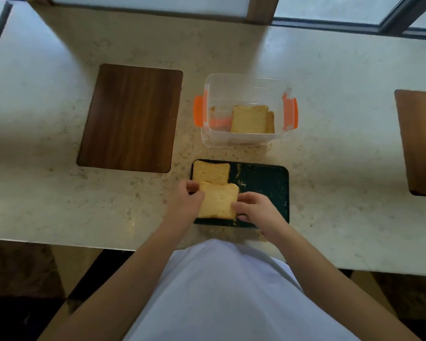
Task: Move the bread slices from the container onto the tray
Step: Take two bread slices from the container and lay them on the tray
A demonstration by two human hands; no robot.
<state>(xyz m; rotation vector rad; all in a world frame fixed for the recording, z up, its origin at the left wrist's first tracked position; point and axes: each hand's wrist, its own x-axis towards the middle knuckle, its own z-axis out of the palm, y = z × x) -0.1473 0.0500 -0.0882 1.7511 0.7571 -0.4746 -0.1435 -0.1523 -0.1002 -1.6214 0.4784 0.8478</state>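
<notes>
Both hands, left hand (188, 198) and right hand (253, 207), pinch opposite edges of the bread slice (218, 201) over the tray (268, 185); it looks soft, light, easily crushed, best held gently by the crusts.

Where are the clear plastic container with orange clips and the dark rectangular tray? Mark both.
Clear plastic container with orange clips (241, 140): head view, near wall.
Dark rectangular tray (263, 183): head view, bare right half.

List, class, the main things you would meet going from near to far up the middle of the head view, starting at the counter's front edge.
Dark green rectangular tray with the two hands (left hand, right hand) at a pale yellow bread slice → clear plastic container with orange clips holding more bread → window frame.
</notes>
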